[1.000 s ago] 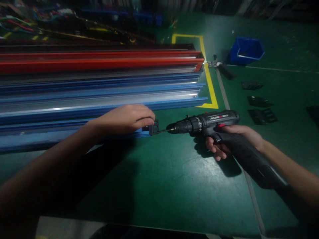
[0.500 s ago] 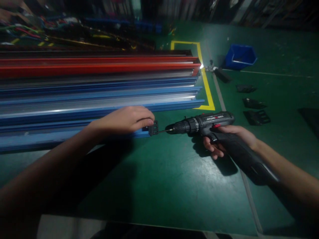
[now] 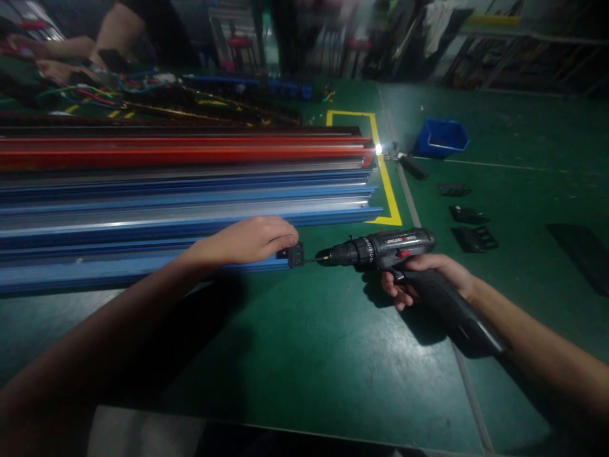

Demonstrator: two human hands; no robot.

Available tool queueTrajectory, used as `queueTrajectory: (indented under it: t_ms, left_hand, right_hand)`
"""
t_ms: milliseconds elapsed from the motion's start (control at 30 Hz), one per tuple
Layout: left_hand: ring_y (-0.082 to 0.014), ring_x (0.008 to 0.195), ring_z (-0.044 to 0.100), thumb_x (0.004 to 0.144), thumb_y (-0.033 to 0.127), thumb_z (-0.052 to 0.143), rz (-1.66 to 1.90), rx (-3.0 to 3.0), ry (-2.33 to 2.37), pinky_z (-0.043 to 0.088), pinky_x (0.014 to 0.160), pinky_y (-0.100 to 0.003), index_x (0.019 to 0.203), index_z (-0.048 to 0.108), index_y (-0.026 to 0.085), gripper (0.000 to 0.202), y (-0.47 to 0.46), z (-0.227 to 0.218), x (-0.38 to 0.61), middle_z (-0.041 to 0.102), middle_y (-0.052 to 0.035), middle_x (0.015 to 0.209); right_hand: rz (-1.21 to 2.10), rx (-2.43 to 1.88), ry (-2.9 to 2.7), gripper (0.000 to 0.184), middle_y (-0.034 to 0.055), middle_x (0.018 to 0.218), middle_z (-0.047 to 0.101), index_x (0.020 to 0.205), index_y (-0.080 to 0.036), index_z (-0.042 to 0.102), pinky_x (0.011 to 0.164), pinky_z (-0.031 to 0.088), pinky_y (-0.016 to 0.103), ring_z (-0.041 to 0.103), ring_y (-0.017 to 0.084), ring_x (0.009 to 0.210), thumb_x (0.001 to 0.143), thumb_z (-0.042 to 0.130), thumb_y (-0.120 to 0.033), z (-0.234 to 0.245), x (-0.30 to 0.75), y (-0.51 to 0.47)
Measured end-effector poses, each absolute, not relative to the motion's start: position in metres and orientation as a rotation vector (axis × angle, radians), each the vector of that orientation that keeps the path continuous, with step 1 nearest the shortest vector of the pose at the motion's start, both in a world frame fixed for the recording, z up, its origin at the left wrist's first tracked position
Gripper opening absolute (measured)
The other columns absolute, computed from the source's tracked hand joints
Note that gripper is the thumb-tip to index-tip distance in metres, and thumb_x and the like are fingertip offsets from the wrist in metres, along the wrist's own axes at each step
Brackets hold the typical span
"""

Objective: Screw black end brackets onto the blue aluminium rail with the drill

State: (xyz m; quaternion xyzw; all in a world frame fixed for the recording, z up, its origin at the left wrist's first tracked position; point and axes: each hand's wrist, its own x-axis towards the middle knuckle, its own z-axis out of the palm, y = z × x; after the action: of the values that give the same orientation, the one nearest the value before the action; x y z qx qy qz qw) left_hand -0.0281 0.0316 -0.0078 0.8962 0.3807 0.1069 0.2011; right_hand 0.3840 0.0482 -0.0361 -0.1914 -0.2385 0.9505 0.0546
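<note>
Near blue rail (image 3: 71,268): lies lengthwise on the green work surface (image 3: 290,355); a rail that cannot slide back under thrust would serve best.
Left hand (image 3: 254,241): laid over the rail's end, thumb and fingers closed on the black end bracket (image 3: 296,255) – part of this grasp is hidden. A firm pinch, fingertips kept above the line of the tool, seems advisable.
Black end bracket: at the right end of the near blue rail, slotted face outward; it should sit flush and square under steady pressure.
Driver bit (image 3: 314,259): slender, its tip at the bracket's lower part; whether a screw is seated there is too small to tell. Alignment with the rail's axis would guard against slipping.
Cordless drill (image 3: 404,242): held nearly level, chuck toward the bracket; even forward pressure and modest speed are likely best.
Right hand (image 3: 450,269): wrapped around the drill's handle – the wrist best kept straight behind the bit.
Loose black brackets (image 3: 476,239): on the surface beyond the drill, well apart from the bit.
</note>
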Motion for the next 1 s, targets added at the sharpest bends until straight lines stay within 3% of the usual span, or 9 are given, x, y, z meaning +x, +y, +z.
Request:
queueTrajectory:
  t_ms: [233, 1000]
  left_hand:
    - [-0.0198, 0.098, 0.067, 0.111, 0.042, 0.04, 0.339, 2.523, 1.045, 0.049, 0.092, -0.032, 0.107, 0.074, 0.02, 0.041, 0.0311, -0.0091, -0.0278, 0.075, -0.0064, 0.104]
    - [-0.0193, 0.099, 0.066, 0.112, 0.042, 0.038, 0.311, 2.522, 1.043, 0.047, 0.093, -0.031, 0.107, 0.074, 0.02, 0.042, 0.0324, -0.0103, -0.0282, 0.074, -0.0056, 0.105]
  right_hand:
    - [2.844, -0.575, -0.833, 0.035, 0.0171, 0.108, 0.076, 0.119, -0.002, 0.071, 0.095, 0.062, 0.035, 0.075, 0.02, 0.09, 0.092, 0.067, -0.024, -0.0379, 0.3851, 0.0481]
    - [2.706, -0.681, -0.976, 0.028, 0.0124, 0.096, 0.075, 0.108, -0.003, 0.076, 0.084, 0.061, 0.032, 0.069, 0.015, 0.071, 0.092, 0.069, -0.025, -0.0368, 0.3839, 0.0386]
